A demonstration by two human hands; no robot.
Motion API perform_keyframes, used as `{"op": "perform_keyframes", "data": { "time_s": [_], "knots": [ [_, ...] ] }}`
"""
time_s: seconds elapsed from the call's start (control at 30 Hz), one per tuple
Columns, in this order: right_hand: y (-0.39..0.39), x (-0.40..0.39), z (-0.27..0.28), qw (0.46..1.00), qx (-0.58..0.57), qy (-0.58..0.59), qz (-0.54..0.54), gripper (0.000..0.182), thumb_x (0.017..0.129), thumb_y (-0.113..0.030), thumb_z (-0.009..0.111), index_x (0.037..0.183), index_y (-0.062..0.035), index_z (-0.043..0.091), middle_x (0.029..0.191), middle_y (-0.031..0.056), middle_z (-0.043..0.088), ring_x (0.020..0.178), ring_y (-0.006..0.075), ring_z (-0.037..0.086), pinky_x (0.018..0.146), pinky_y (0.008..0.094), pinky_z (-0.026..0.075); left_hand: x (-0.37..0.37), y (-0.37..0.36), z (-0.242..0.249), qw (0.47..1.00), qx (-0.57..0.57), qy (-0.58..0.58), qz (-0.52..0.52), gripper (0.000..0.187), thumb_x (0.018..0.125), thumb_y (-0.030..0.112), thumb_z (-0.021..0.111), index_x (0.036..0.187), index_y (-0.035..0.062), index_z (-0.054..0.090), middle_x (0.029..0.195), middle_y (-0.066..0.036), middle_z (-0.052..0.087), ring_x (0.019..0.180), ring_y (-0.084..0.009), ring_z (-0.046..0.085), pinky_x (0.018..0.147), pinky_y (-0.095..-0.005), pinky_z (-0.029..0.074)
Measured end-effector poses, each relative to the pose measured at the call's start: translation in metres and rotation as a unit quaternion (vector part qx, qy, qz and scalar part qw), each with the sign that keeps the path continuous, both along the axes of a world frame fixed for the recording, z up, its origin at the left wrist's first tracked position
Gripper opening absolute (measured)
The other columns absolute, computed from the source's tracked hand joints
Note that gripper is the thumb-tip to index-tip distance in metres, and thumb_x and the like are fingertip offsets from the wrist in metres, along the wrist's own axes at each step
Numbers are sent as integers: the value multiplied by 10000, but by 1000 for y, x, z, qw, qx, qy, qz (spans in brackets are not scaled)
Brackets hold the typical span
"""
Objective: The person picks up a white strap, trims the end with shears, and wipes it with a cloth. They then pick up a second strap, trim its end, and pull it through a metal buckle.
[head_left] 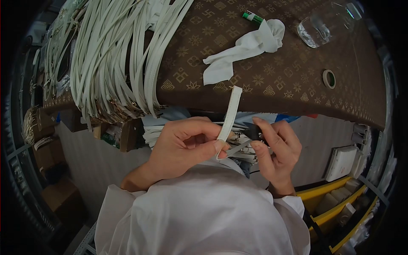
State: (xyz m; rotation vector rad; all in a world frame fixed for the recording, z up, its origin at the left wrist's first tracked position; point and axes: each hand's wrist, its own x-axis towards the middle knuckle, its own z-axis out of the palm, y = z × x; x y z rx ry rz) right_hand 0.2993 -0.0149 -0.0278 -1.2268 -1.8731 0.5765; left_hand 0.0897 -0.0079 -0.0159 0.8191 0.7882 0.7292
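Observation:
A white strap (230, 114) is pinched between the thumb and fingers of my left hand (185, 146). Its upper end points toward the table edge, and its lower part bends at my thumb. My right hand (277, 151) grips a small black-handled tool (252, 131) between thumb and index finger. A thin grey blade-like part (239, 148) reaches from it toward the strap at my left fingertips. More white straps with metal ends (154, 135) lie below and behind my hands, partly hidden.
The brown patterned cloth (187, 55) covers the table, with a large bundle of white straps (114, 55) at left. On it are a white rag (250, 44), a green item (252, 17), a clear jar (325, 25) and a tape roll (329, 79). Yellow bins (327, 216) stand lower right.

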Motion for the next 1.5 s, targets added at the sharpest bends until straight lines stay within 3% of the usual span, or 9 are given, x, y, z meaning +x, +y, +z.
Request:
{"op": "perform_keyframes", "data": {
  "time_s": [0.83, 0.9, 1.03, 1.1, 1.17, 1.23, 1.27, 1.43, 1.5],
  "knots": [
    [8, 6, -7, 997, 61, -48, 9, 377, 634, -129, 732, 996, -54, 655, 608, 26, 445, 503, 158, 398, 444, 275, 324, 0, 2, 0, 997, 61, 48, -12, 239, 823, -41, 531, 1057, -46, 581, 895, -80, 552, 805, -130, 602, 718, -228, 495],
    [22, 15, -9, 985, 47, -86, -144, 375, 650, -132, 727, 1006, -44, 645, 615, 30, 437, 509, 164, 400, 447, 284, 331, -1, 1, -1, 997, 61, 54, -14, 238, 826, -37, 531, 1058, -44, 581, 897, -81, 555, 805, -131, 602, 719, -230, 489],
    [54, 42, -21, 962, 33, -181, -203, 406, 688, -168, 707, 1061, -41, 610, 778, 75, 519, 672, 210, 490, 577, 309, 402, 2, -2, -2, 999, 33, 25, 0, 207, 828, -25, 538, 1031, -44, 576, 909, -89, 570, 806, -135, 603, 722, -236, 479],
    [61, 37, -17, 900, 178, -350, -188, 457, 724, -230, 679, 1122, -40, 562, 1018, 130, 529, 914, 275, 496, 774, 362, 396, 1, -1, 1, 1000, 17, 15, 13, 192, 827, -13, 547, 1015, -43, 573, 913, -93, 574, 807, -136, 603, 724, -236, 479],
    [42, 20, -14, 979, 78, -172, -78, 484, 742, -273, 659, 1150, -46, 536, 1205, 158, 447, 1083, 337, 411, 907, 411, 314, 0, 0, 5, 999, -8, 2, 38, 146, 829, 8, 554, 969, -34, 547, 917, -111, 579, 818, -153, 609, 717, -269, 493],
    [28, 8, -13, 981, -94, 1, 169, 429, 755, -256, 656, 1111, -37, 555, 1002, 151, 543, 896, 283, 522, 743, 347, 414, -5, 5, 6, 993, 37, -37, 105, 125, 835, 9, 539, 954, -27, 531, 902, -116, 572, 803, -161, 611, 711, -278, 508],
    [20, 6, -13, 927, -231, 76, 286, 379, 754, -240, 662, 1060, -31, 585, 909, 145, 575, 827, 264, 550, 681, 324, 435, -10, 9, 6, 979, 82, -77, 168, 104, 840, 9, 524, 940, -20, 515, 887, -121, 565, 788, -169, 614, 704, -288, 523],
    [9, 76, -26, 872, -394, 37, 289, 196, 699, -181, 716, 748, -16, 622, 695, 100, 584, 751, 233, 561, 610, 315, 430, -110, 31, 40, 884, 192, -257, 339, 124, 901, 41, 422, 947, -48, 496, 841, -135, 536, 797, -217, 608, 732, -282, 558],
    [8, 111, -33, 924, -289, 11, 251, 179, 683, -167, 720, 735, -30, 618, 709, 73, 591, 750, 216, 553, 634, 333, 425, -181, 24, 48, 867, 229, -263, 355, 158, 914, 53, 406, 968, -60, 502, 869, -145, 550, 816, -223, 607, 747, -293, 555]
  ]
}}
